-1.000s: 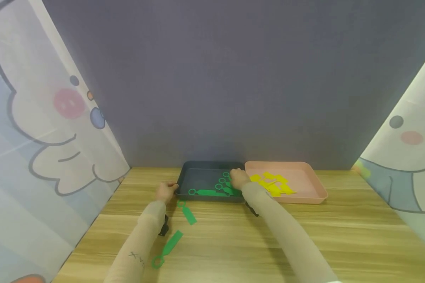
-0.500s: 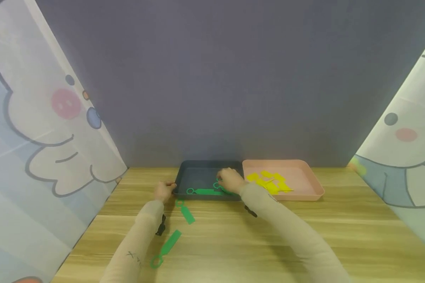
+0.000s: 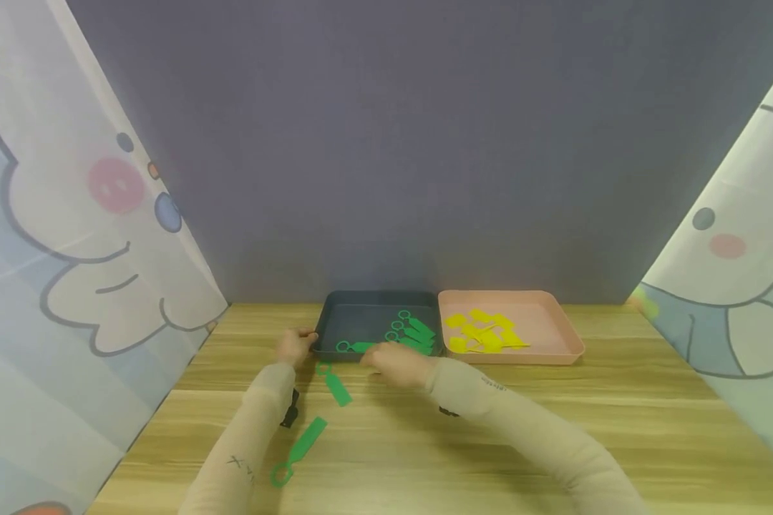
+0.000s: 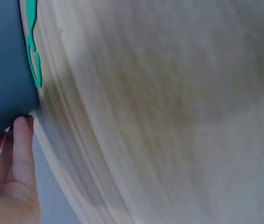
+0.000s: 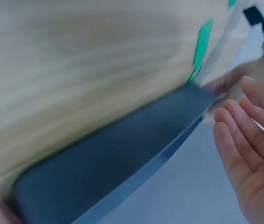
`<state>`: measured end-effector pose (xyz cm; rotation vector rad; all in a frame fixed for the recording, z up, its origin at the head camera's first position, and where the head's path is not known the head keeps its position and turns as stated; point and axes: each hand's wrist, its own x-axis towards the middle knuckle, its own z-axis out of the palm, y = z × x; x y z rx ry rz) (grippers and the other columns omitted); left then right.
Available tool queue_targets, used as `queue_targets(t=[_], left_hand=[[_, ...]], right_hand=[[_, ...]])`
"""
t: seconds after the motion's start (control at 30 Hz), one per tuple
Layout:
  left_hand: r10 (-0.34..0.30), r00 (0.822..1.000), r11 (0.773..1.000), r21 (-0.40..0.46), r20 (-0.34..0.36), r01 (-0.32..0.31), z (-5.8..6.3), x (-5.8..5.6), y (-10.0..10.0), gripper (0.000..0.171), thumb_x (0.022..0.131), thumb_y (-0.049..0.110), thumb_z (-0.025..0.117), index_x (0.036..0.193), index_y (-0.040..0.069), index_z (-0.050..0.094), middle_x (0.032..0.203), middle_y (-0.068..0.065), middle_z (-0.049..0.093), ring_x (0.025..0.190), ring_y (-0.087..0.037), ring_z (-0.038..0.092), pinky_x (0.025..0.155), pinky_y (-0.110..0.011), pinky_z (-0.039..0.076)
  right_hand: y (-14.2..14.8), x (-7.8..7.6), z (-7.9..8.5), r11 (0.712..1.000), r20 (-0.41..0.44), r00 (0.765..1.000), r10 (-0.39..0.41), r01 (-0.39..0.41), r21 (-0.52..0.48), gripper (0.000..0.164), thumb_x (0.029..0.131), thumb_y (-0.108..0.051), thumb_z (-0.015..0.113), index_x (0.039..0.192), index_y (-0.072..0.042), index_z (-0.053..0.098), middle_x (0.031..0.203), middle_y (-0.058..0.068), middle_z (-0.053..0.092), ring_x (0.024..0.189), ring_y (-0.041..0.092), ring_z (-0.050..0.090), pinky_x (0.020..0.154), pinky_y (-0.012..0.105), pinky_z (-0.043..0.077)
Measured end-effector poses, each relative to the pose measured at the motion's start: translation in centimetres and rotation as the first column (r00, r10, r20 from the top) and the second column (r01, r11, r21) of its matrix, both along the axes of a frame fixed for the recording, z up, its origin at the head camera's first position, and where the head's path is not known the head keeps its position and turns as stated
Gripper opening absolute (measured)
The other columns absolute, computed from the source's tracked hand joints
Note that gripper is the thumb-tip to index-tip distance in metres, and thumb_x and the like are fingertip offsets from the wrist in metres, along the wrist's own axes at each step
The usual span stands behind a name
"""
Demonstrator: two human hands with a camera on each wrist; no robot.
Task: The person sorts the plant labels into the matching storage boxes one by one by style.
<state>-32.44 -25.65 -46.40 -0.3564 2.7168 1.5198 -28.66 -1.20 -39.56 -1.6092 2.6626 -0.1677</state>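
Observation:
A dark grey tray (image 3: pixel 361 318) stands at the back of the table with several flat green ring-ended tags (image 3: pixel 419 332) inside. My left hand (image 3: pixel 294 347) grips its left front corner; in the left wrist view the fingers (image 4: pixel 23 158) lie against the outer wall. Over the tray's front edge hovers my right hand (image 3: pixel 399 363), partly covering a green tag in there. The right wrist view shows that palm with loosely bent fingers (image 5: pixel 239 135) and nothing between them. Two more green tags lie on the wood, one (image 3: pixel 338 388) just before the tray, another (image 3: pixel 305 440) nearer me.
Against the dark tray's right side stands a pink tray (image 3: pixel 544 322) with several yellow pieces (image 3: pixel 489 335) in its left half. A grey panel (image 3: pixel 386 157) rises behind both trays. Cartoon-printed cloths hang at left and right. Black straps sit at both wrists.
My right hand has come from the dark tray's right side leftward and toward me, out over its front edge, uncovering the green tags there. The left hand keeps its place at the corner.

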Motion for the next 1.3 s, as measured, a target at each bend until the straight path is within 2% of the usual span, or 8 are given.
queue_targets(t=[0.17, 0.33, 0.53, 0.6, 0.77, 0.9, 1.17, 1.3], left_hand=[[0.010, 1.000, 1.000, -0.009, 0.006, -0.010, 0.4, 0.4, 0.4, 0.036, 0.092, 0.017, 0.052, 0.123, -0.001, 0.053, 0.125, -0.025, 0.053, 0.090, -0.032, 0.065, 0.082, -0.042, 0.052], [0.008, 1.000, 1.000, -0.008, 0.004, -0.008, 0.8, 0.9, 0.7, 0.036, 0.093, 0.016, 0.050, 0.124, -0.002, 0.052, 0.125, -0.025, 0.052, 0.094, -0.034, 0.063, 0.083, -0.042, 0.052], [0.008, 1.000, 1.000, 0.003, 0.014, -0.008, 0.5, 1.1, 0.7, 0.036, 0.093, 0.016, 0.049, 0.125, -0.001, 0.051, 0.126, -0.025, 0.051, 0.099, -0.036, 0.061, 0.085, -0.043, 0.051], [0.010, 1.000, 1.000, 0.009, 0.012, -0.010, 0.2, 0.9, 0.5, 0.036, 0.093, 0.017, 0.050, 0.124, -0.001, 0.051, 0.126, -0.025, 0.051, 0.098, -0.036, 0.062, 0.084, -0.042, 0.052], [0.010, 1.000, 1.000, 0.004, 0.000, -0.010, 0.2, 1.0, 0.5, 0.036, 0.093, 0.016, 0.050, 0.124, -0.002, 0.052, 0.125, -0.026, 0.051, 0.097, -0.036, 0.062, 0.083, -0.041, 0.053], [0.005, 1.000, 1.000, -0.003, -0.001, -0.005, 0.3, 1.0, 0.6, 0.035, 0.093, 0.016, 0.050, 0.123, -0.002, 0.052, 0.125, -0.026, 0.051, 0.097, -0.036, 0.062, 0.083, -0.042, 0.052], [0.010, 1.000, 1.000, 0.007, -0.014, -0.010, 0.0, 0.4, 0.4, 0.035, 0.093, 0.016, 0.050, 0.122, -0.002, 0.053, 0.125, -0.026, 0.052, 0.094, -0.034, 0.063, 0.081, -0.041, 0.053], [0.013, 1.000, 1.000, 0.004, -0.013, -0.013, 0.3, 0.3, 0.3, 0.035, 0.092, 0.017, 0.051, 0.122, -0.002, 0.054, 0.123, -0.025, 0.054, 0.094, -0.034, 0.063, 0.080, -0.040, 0.053]], right_hand=[[-1.3, 2.3, -0.8, 0.989, -0.041, 0.990, 0.136, -0.133, 0.063, 0.028, 0.082, -0.014, 0.065, 0.110, -0.010, 0.064, 0.109, -0.001, 0.065, 0.101, 0.009, 0.061, 0.085, 0.015, 0.048], [-2.6, 4.0, -2.2, 0.960, -0.091, 0.963, 0.254, -0.240, 0.145, 0.026, 0.089, -0.019, 0.057, 0.114, -0.014, 0.062, 0.114, -0.005, 0.063, 0.105, 0.006, 0.058, 0.089, 0.012, 0.045], [-4.1, 5.3, -4.0, 0.925, -0.235, 0.911, 0.340, -0.279, 0.257, 0.031, 0.091, -0.018, 0.053, 0.122, -0.019, 0.056, 0.121, -0.009, 0.058, 0.113, 0.003, 0.052, 0.098, 0.013, 0.038], [-4.6, 5.5, -4.5, 0.919, -0.241, 0.905, 0.351, -0.283, 0.275, 0.034, 0.092, -0.018, 0.052, 0.125, -0.019, 0.053, 0.126, -0.009, 0.055, 0.118, 0.004, 0.049, 0.102, 0.014, 0.035], [-5.9, 5.5, -5.1, 0.915, -0.226, 0.908, 0.354, -0.285, 0.287, 0.038, 0.092, -0.019, 0.051, 0.130, -0.020, 0.049, 0.131, -0.010, 0.050, 0.121, 0.004, 0.045, 0.103, 0.012, 0.033], [-6.6, 5.5, -5.3, 0.913, -0.221, 0.905, 0.364, -0.301, 0.274, 0.037, 0.091, -0.020, 0.054, 0.128, -0.020, 0.051, 0.129, -0.010, 0.052, 0.119, 0.004, 0.047, 0.102, 0.012, 0.033], [-7.4, 5.0, -6.0, 0.933, -0.171, 0.927, 0.332, -0.296, 0.206, 0.034, 0.090, -0.024, 0.055, 0.124, -0.019, 0.055, 0.127, -0.008, 0.054, 0.118, 0.004, 0.047, 0.102, 0.011, 0.032], [-7.5, 4.9, -5.8, 0.932, -0.161, 0.927, 0.339, -0.307, 0.194, 0.033, 0.088, -0.025, 0.056, 0.121, -0.019, 0.057, 0.123, -0.009, 0.055, 0.115, 0.003, 0.049, 0.100, 0.009, 0.033]])
